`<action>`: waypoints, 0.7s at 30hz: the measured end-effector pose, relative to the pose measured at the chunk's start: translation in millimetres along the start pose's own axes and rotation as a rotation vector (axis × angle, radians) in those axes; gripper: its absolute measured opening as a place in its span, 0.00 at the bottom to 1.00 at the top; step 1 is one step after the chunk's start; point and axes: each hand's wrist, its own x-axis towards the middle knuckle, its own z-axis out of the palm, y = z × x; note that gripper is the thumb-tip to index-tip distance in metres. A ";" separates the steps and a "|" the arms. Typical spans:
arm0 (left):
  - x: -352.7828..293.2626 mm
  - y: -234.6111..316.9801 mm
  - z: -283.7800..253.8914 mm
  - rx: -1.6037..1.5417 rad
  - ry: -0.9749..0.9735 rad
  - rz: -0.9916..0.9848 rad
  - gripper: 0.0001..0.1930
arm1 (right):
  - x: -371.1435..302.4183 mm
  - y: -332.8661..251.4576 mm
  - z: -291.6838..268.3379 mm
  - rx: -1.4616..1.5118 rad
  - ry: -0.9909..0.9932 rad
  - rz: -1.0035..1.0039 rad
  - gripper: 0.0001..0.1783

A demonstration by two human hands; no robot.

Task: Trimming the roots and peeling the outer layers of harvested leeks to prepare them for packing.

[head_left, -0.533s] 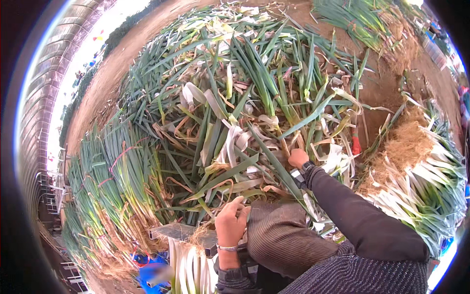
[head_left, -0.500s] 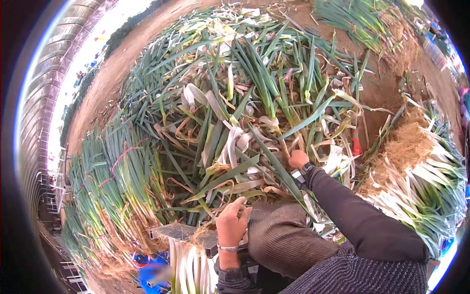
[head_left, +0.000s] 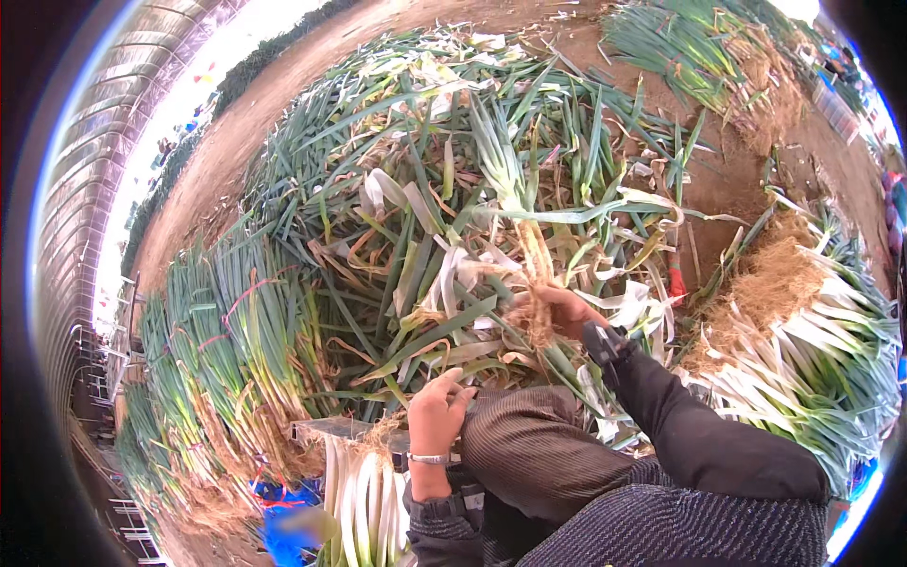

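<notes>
My right hand (head_left: 564,310) is closed around the lower end of a leek (head_left: 535,250), close to its brown roots. The leek's green leaves point away from me, over a large heap of leeks and stripped leaves (head_left: 378,236). My left hand (head_left: 436,408) is beside my knee, its fingers loosely bent and the thumb apart, with nothing seen in it. Just left of that hand is a flat metal ledge (head_left: 331,428). Below the ledge stand several peeled white leeks (head_left: 364,506), roots up.
Tied bundles of unpeeled leeks (head_left: 222,350) stand at the left. At the right lies a pile of peeled white leeks (head_left: 794,350) with brown roots. More green leeks (head_left: 675,57) lie on the bare soil (head_left: 727,180) at the far right. Blue plastic (head_left: 288,529) is at the lower left.
My right hand has drawn the leek toward me and lifted it out of the heap, its root end now showing. My left hand has shifted slightly left and stays near my knee.
</notes>
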 end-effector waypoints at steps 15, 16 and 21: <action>27.0 34.5 -4.5 -0.459 0.153 -0.117 0.11 | -117.3 -51.0 67.2 -1.010 -0.318 -0.570 0.24; 40.2 47.0 2.9 -0.517 0.161 -0.120 0.11 | -129.0 -50.8 69.5 -0.606 -0.202 -0.103 0.28; 68.0 71.0 7.3 -1.320 0.196 -0.362 0.21 | -184.8 -36.4 69.6 -0.567 -0.367 0.049 0.30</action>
